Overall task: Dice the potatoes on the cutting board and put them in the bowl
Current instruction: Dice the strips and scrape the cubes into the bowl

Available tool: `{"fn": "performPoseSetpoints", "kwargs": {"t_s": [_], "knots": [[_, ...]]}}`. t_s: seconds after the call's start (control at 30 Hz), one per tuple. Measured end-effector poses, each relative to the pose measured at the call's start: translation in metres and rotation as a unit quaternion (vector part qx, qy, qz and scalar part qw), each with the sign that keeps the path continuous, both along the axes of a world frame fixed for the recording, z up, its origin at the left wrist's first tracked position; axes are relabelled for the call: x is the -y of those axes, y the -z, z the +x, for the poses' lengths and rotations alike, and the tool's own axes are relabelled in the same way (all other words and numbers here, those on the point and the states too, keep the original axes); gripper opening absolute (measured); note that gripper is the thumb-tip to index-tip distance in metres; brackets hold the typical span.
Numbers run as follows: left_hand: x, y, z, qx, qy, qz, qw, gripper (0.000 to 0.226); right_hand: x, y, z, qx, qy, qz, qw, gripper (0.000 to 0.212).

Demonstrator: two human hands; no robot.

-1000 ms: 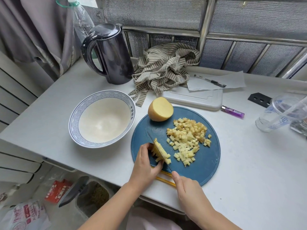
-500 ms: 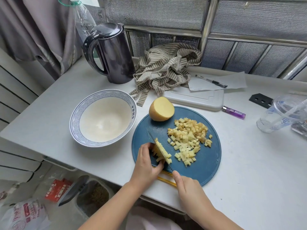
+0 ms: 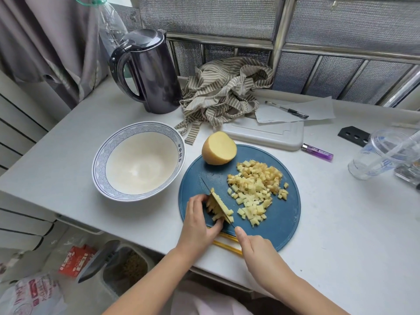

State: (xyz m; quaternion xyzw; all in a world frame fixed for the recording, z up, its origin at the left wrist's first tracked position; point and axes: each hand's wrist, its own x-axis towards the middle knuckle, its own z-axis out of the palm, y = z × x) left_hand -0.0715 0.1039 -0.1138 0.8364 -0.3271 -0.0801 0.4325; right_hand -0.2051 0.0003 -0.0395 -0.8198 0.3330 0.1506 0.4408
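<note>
The right hand (image 3: pixel 256 251) is curled round the handle of a knife (image 3: pixel 217 202), at the near edge of the round blue cutting board (image 3: pixel 279 221). The handle itself is hidden in the grip. Two thin yellow sticks (image 3: pixel 227 244) lie under that hand, across the board's near edge, close to the front edge of the pale counter (image 3: pixel 341 235).

The left hand (image 3: pixel 200 221) pinches a bundle of potato strips (image 3: pixel 218 209) on the board's near left part, with the thin blade standing in them. Right of the blade is a loose heap of small diced potato (image 3: pixel 256 187) around the board's middle, a few cubes strayed toward its right rim.

Bare counter stretches right of the board. Left of it, just apart, sits a wide, smooth bowl (image 3: pixel 100 176) with a blue wave-patterned rim, holding no potato. A smooth half potato (image 3: pixel 219 147) rests on the board's far left edge.

Just beyond the board lie a white rectangular slab (image 3: pixel 266 135) and a purple lighter (image 3: pixel 317 152). Farther back are a crumpled striped cloth (image 3: pixel 225 92) and a glossy dark kettle (image 3: pixel 152 73).
</note>
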Motion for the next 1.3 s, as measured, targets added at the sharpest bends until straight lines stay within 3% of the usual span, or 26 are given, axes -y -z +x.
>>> {"fn": "performPoseSetpoints", "kwargs": {"t_s": [0.77, 1.3], "knots": [[0.001, 0.004, 0.000, 0.030, 0.004, -0.003, 1.000, 0.061, 0.004, 0.014, 0.022, 0.003, 0.031, 0.029, 0.999, 0.057], [0.006, 0.002, 0.006, 0.030, -0.012, 0.055, 0.998, 0.065, 0.013, 0.002, 0.026, -0.006, 0.016, 0.021, 1.000, 0.056]]}}
